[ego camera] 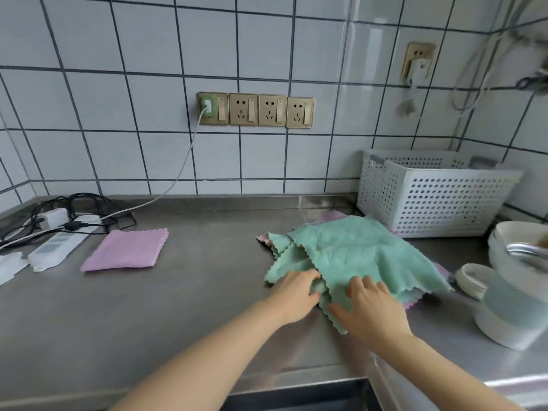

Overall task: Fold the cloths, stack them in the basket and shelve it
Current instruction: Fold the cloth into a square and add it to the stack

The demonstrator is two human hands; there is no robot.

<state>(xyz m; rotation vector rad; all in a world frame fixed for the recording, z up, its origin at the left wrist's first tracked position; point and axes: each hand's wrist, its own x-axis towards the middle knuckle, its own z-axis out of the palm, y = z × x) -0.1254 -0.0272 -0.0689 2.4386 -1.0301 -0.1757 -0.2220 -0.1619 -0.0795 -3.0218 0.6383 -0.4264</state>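
- A fold of the green cloth (353, 256) is pinched in the grip of the left hand (293, 298), the fingers being curled around a bunched edge at the cloth's near left corner.
- The right hand (370, 310) is laid flat on the same cloth with the fingers spread and nothing enclosed; the near edge is pressed down onto the surface (192, 307).
- Both forearms are extended forward from the bottom of the view, bare, converging on the cloth.
- The green cloth is spread loosely and creased on top of a pile of further cloths; pink edges (332, 216) are seen beneath it at the far and near right sides.
- A folded pink cloth (126, 250) is lying flat well apart to the left.
- The white perforated basket (430, 194) is standing against the tiled wall just behind the pile, its near corner touching or almost touching the cloths; which cannot be told.
- To the right of the pile, stacked white bowls (510, 250) and small dishes (471, 280) are crowded close to the cloth's edge.
- A power strip (56, 247) and tangled cables (74, 209) are kept at the far left, below a row of wall sockets (256, 109).
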